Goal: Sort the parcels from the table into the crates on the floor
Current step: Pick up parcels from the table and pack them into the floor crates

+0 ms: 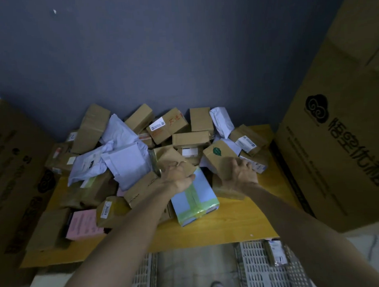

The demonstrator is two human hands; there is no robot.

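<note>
At 6 o'clock, nearest the person, a white slotted crate (146,273) stands on the floor, cut off by the frame's lower edge. A second crate (257,267) at 5 o'clock holds one wrapped parcel (277,253) whose label is too blurred to read.

Beyond them lies the yellow wooden table (240,223), with both bare forearms stretched over it. The left hand (179,176) grips a plain brown box (174,159) at the heap's near edge, fingers curled over its top. The right hand (242,173), just at its 3 o'clock, has bent fingers over the near corner of a box with a green leaf sticker (216,152). How firmly it holds cannot be told.

Under the left wrist lies a pale blue parcel (194,199) bound in yellow-green tape. At 8 o'clock from the hands sits a pink parcel (83,224) with print too small to read.

At 12 o'clock, deeper in the pile of cartons and white mailers, a box (168,127) bears a white barcode label and red handwriting that cannot be made out.

A big carton (338,138) at 3 o'clock shows a black cloud logo and Chinese characters. Another (15,171) at 9 o'clock is dim, its print unreadable.
</note>
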